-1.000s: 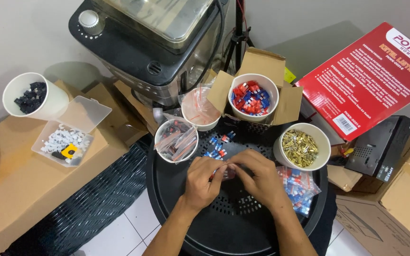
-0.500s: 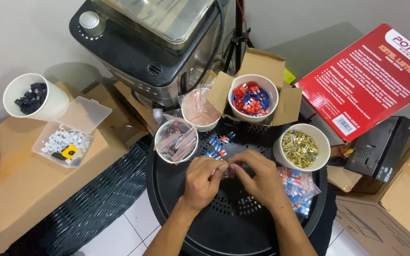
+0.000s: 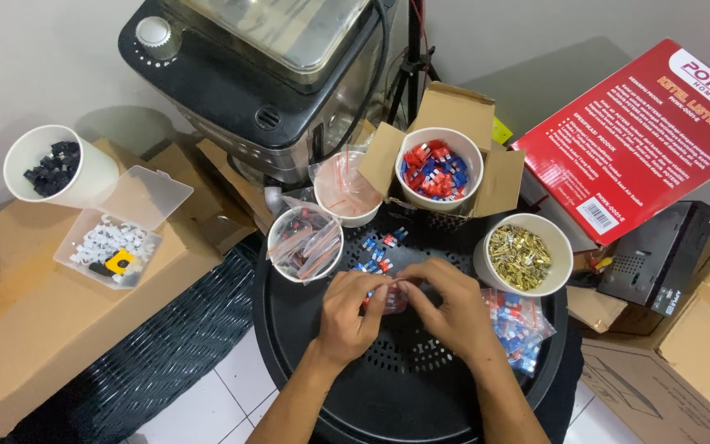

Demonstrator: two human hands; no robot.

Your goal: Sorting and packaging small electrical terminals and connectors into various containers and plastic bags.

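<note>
**Both hands meet over a small bag of parts**

Here we are above the round black worktop [image 3: 322, 386], and the two hands are right together at its middle. The left hand [image 3: 351, 316] has its fingers curled in, thumb and fingertips pinching the near edge of a small clear bag [image 3: 389, 298] with red pieces inside. The right hand [image 3: 447, 308] comes in from the other side, its fingers bent and closed on the same bag, knuckles up (the bag itself is mostly hidden between the two, so its exact shape is hard to tell). The bag sits just off the worktop's surface, between the fingertips of both hands.

Just beyond the hands, a few loose blue and red connectors [image 3: 378, 253] lie scattered on the black top. To the right of the right hand, touching the wrist side, a heap of filled clear bags [image 3: 523, 325] holds blue and red pieces.

Around the far rim stand the cups: a white cup of brass terminals [image 3: 523, 256] at right, a white cup of red and blue connectors [image 3: 435, 168] sitting in an open cardboard box, a cup stuffed with clear bags [image 3: 306, 242] at left, and another one with empty-looking bags [image 3: 345, 187] behind it.

Off to the left, on a cardboard box, there's a clear plastic case [image 3: 112, 242] of white clips and a white cup of black parts [image 3: 55, 164]. A red carton [image 3: 643, 136] leans at upper right.
</note>
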